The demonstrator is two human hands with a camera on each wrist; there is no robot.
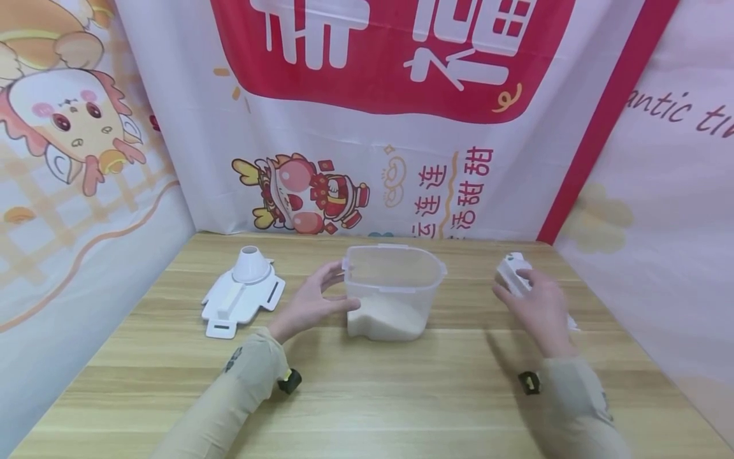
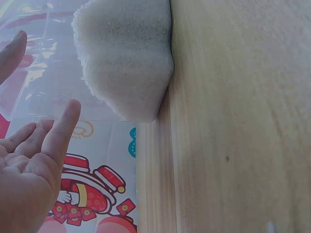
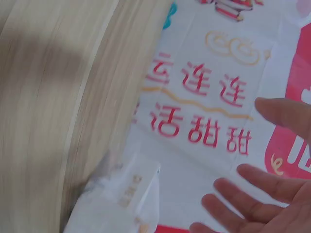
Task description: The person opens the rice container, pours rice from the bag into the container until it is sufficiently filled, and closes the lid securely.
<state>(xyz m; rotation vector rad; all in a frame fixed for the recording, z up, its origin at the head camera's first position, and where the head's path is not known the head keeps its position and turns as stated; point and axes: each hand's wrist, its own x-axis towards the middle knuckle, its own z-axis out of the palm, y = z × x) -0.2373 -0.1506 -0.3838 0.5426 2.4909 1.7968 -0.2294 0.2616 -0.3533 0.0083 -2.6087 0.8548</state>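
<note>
A clear plastic container with a slope of white rice inside stands upright near the middle of the table. My left hand is at its left side, thumb toward the front wall and fingers toward the back. The left wrist view shows those fingers spread and fairly straight beside the rice. On the right, my right hand hovers over a white plastic packet. In the right wrist view its fingers are spread apart, with the packet below them.
A white lid with a cone-shaped spout lies on the left of the wooden table. Printed cloth hangs behind the table and along both sides.
</note>
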